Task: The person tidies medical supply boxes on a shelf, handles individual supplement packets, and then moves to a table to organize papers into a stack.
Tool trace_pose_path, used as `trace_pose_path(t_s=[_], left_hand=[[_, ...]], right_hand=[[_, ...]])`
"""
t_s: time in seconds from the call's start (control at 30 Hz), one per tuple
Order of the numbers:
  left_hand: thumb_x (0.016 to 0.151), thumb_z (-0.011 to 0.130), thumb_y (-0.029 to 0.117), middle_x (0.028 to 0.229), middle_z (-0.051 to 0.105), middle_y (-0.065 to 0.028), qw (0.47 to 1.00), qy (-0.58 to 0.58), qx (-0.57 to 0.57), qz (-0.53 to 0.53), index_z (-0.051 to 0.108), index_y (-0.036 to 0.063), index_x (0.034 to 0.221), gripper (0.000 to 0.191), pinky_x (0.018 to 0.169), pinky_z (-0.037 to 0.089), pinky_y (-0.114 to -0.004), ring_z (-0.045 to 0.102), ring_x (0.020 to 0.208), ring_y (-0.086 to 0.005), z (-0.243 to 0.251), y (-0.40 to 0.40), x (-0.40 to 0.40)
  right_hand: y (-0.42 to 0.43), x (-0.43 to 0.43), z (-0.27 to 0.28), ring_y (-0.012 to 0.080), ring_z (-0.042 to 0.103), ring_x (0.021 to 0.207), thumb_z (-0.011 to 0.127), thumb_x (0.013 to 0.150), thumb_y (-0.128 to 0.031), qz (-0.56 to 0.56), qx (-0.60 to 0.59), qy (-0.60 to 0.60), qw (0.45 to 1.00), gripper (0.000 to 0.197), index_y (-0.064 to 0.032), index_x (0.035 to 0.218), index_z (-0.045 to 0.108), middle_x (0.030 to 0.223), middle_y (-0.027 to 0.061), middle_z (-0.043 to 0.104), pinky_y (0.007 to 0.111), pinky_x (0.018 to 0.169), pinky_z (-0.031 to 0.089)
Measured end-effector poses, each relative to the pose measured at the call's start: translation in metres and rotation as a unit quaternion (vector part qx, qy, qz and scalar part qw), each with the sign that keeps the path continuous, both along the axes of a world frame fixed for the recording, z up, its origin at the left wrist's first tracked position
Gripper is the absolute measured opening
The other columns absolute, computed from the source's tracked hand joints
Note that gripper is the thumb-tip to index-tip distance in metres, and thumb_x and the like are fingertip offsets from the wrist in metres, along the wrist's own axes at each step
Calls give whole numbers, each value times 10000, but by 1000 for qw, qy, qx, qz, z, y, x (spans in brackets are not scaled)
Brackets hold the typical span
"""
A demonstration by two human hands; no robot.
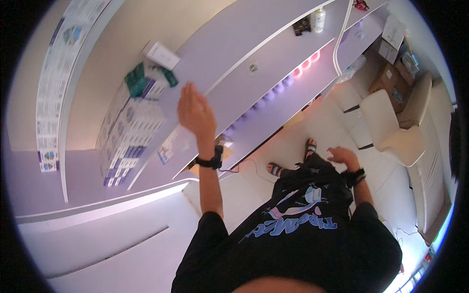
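Note:
My left hand [198, 111] is raised in front of the lilac shelving, its fingers extended close together, with nothing seen in it. Beyond its fingertips lie dark green packets [136, 80] and a white box [161, 55] on top of stacked small cartons [133, 122]. A flat printed packet [166, 152] rests on a shelf to the left of my left wrist. My right hand [340, 155] hangs beside my body over the tiled floor, fingers loosely bent, with no object visible in it.
Purple and pink rolls [278, 88] line a lower shelf. A white bottle [319, 20] stands near the top. On the right are a cream chair [392, 128], a padded bench [427, 190] and cardboard boxes [390, 82]. A white cable [335, 55] hangs across the shelving.

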State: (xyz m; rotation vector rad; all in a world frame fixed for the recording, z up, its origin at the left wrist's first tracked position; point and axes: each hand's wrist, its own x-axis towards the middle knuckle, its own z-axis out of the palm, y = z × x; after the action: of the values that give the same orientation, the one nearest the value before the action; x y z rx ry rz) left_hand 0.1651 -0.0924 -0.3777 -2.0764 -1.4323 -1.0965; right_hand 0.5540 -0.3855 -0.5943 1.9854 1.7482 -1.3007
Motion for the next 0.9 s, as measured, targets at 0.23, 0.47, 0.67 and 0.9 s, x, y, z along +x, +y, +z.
trace_pose_path(t_s=[0.23, 0.47, 0.67, 0.9], left_hand=[[914, 509, 86, 1033, 666, -159, 947, -265, -154, -98, 648, -23, 1004, 198, 892, 458, -399, 619, 999, -322, -14, -55, 110], [865, 597, 100, 1138, 607, -182, 827, -195, -410, -333, 501, -17, 1185, 354, 904, 463, -368, 580, 1077, -253, -60, -32, 291], [772, 711, 185, 1231, 477, -263, 869, -185, -325, -324, 373, -69, 1270, 653, 959, 414, -424, 515, 1120, -347, -92, 127, 427], [670, 818, 131, 1168, 531, -192, 768, -305, -493, -272, 379, -15, 1266, 755, 969, 421, -400, 514, 1125, -287, -136, 218, 502]], right_hand=[[-11, 58, -8, 376, 605, 1003, 583, 877, -302, -94, 50, 30, 994, 424, -64, 1222, 522, 1068, 197, 647, 460, 859, 481], [73, 110, -5, 362, 612, 911, 596, 851, -257, -67, 217, 19, 974, 373, -30, 1144, 550, 976, 183, 642, 459, 786, 486], [124, 124, 54, 348, 601, 915, 574, 874, -235, -68, 263, 27, 962, 309, -45, 1117, 567, 973, 164, 637, 456, 784, 475], [65, 156, 86, 351, 622, 912, 547, 886, -155, -274, 288, 74, 915, 216, -35, 1057, 602, 950, 173, 654, 431, 777, 493]])
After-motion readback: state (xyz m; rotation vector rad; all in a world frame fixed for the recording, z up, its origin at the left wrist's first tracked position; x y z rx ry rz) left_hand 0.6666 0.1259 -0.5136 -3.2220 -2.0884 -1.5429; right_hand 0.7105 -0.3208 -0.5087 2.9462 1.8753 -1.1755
